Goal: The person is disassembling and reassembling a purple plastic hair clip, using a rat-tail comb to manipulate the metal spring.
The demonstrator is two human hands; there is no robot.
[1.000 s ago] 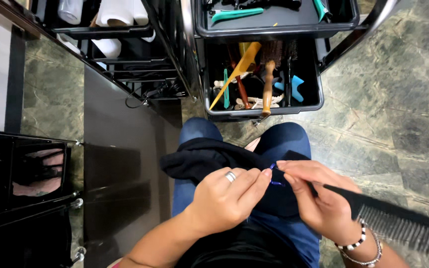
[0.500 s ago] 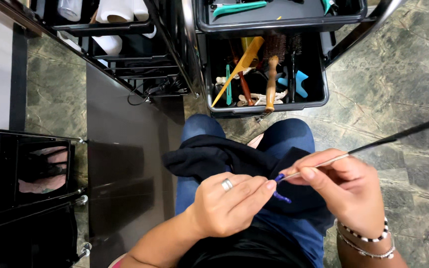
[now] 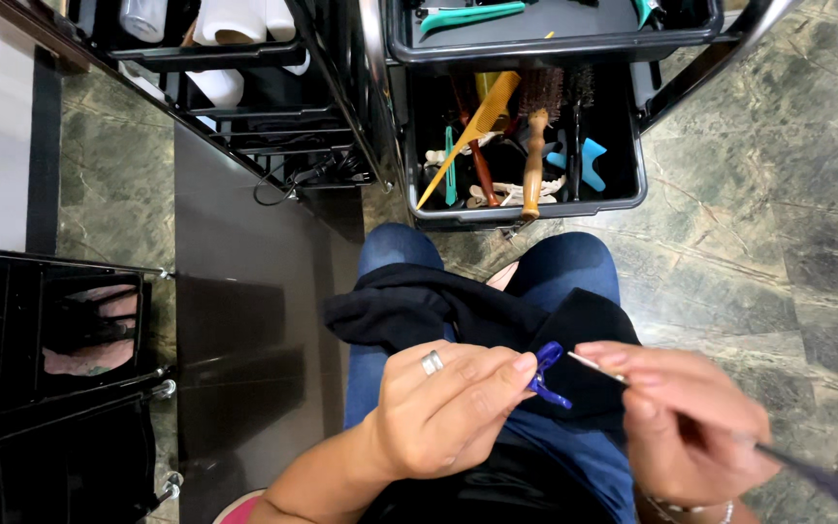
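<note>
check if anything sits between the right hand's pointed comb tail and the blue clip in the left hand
Nothing visible does. The left hand pinches the blue clip at its fingertips, and the thin metal tail of the comb held by the right hand points at it across a short open gap above the black cloth.

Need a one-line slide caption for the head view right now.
Left hand pinches a blue hair clip while right hand holds a tail comb over black cloth.

Blue clip (image 3: 545,374), black cloth (image 3: 419,306), yellow comb (image 3: 472,131).
</note>
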